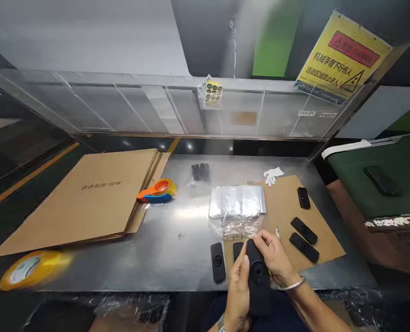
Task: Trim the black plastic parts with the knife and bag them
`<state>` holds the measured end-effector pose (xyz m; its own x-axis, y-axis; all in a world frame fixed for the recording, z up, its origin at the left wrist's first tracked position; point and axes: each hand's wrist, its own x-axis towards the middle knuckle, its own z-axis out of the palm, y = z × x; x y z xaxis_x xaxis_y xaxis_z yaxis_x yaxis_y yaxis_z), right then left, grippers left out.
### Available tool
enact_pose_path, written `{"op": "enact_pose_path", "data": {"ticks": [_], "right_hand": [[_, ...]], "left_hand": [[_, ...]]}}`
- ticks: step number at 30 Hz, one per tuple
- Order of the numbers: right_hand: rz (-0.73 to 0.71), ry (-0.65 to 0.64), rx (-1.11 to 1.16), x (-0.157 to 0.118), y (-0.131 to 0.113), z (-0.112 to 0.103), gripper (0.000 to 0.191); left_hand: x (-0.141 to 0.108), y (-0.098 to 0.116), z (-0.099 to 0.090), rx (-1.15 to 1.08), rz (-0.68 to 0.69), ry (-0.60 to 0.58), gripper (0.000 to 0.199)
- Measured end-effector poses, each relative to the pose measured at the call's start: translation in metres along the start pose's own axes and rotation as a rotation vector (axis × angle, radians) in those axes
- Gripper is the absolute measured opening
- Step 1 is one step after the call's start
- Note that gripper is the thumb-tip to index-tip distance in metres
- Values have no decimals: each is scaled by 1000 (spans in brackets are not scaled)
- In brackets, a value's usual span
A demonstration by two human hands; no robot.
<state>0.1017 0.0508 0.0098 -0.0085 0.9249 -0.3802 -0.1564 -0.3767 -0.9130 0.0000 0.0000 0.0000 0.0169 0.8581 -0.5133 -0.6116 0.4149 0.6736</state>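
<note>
Near the table's front edge, my left hand (238, 287) grips a black rectangular plastic part (259, 295) with a round recess in its face. Closed on the upper right edge of the same part is my right hand (277, 259), thumb and fingers near its top. A similar black part (218, 263) lies just left of my hands, and another black part (237, 249) is mostly hidden behind them. To the right, several more sit on a cardboard sheet (324, 242), among them one black piece (303, 198) near its far edge.
Clear plastic bags (237, 202) are stacked beyond my hands, with a white glove (273, 175) behind. An orange and blue tape dispenser (156, 191) rests beside stacked flat cardboard (97, 193). A yellow tape roll (27, 272) is at front left. A clear panel (129, 108) spans the back.
</note>
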Motion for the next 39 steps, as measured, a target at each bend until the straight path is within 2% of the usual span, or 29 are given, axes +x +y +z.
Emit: {"op": "enact_pose_path", "data": {"ticks": [5, 9, 14, 19, 25, 32, 35, 39], "right_hand": [[118, 42, 43, 1, -10, -4, 49], [190, 23, 174, -7, -20, -7, 46], [245, 5, 171, -14, -24, -10, 49], [170, 5, 179, -16, -24, -12, 47], [150, -15, 156, -14, -22, -12, 49], [48, -9, -4, -6, 3, -16, 57], [52, -46, 3, -3, 13, -17, 62], [60, -62, -17, -1, 21, -20, 65]], "left_hand": [[-3, 3, 8, -75, -187, -54, 62], [-2, 7, 13, -107, -202, -100, 72], [-1, 5, 15, -143, -191, -125, 67], [-1, 4, 14, -119, -185, -134, 63], [3, 5, 15, -235, -252, -109, 60], [16, 13, 16, -474, -243, -3, 50], [22, 14, 16, -527, -223, 39, 48], [31, 6, 11, -521, -149, 73, 49]]}}
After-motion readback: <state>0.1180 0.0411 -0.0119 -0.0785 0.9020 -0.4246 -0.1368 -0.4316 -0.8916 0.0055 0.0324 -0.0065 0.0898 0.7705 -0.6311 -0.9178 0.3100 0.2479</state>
